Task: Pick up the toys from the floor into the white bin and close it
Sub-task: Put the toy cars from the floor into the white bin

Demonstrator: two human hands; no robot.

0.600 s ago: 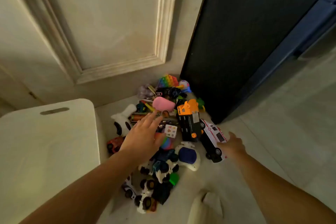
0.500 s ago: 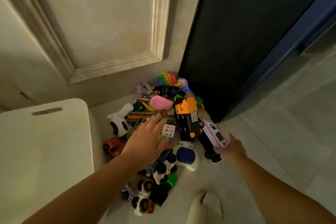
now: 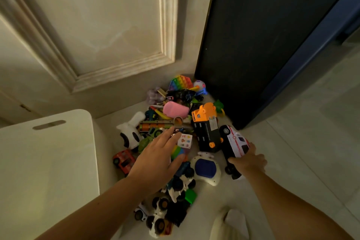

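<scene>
The job has barely begun: the toy pile (image 3: 175, 142) lies on the floor beside the lidded white bin (image 3: 48, 161), the left hand (image 3: 157, 160) spread over it, the right hand (image 3: 248, 161) seemingly gripping the ambulance (image 3: 234, 142).

A heap of toys (image 3: 175, 134) lies on the pale floor (image 3: 292, 161) in the corner where a panelled door (image 3: 109, 25) meets a dark cabinet (image 3: 263, 35). At the left edge stands the white bin (image 3: 44, 161), its lid down, a slot handle near the top. The left hand (image 3: 157, 158) spreads flat over the middle of the heap, fingers (image 3: 165, 136) beside a small picture cube (image 3: 184, 141). The right hand (image 3: 248, 161) wraps around the rear of a white ambulance (image 3: 233, 144), just beside an orange and black truck (image 3: 206, 128). A socked foot (image 3: 231, 224) shows at the bottom edge.
</scene>
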